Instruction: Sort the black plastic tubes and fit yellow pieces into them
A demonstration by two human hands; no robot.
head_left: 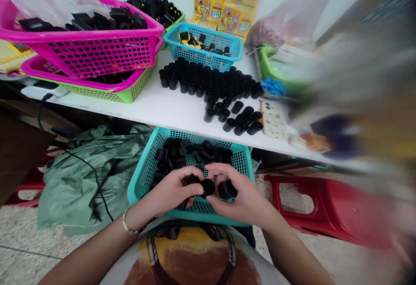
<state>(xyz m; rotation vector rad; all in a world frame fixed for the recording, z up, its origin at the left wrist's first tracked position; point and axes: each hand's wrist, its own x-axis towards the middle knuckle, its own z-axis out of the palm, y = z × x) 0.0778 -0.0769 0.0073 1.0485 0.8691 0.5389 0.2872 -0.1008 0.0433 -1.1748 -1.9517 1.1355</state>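
While the left hand (172,191) and right hand (243,200) curl fingertip to fingertip around the black cylinders (208,187), each appears clenched on a piece, though fingers hide the exact hold. Judged from this, two pieces are being mated, which calls for squared ends. They sit over the teal basket (138,185) at the lap, below the white table (175,107).

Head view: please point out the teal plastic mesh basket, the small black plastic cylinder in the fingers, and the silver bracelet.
teal plastic mesh basket (145,170), head view, left mesh wall.
small black plastic cylinder (208,186), head view, its round end.
silver bracelet (127,224), head view, the band at the wrist.
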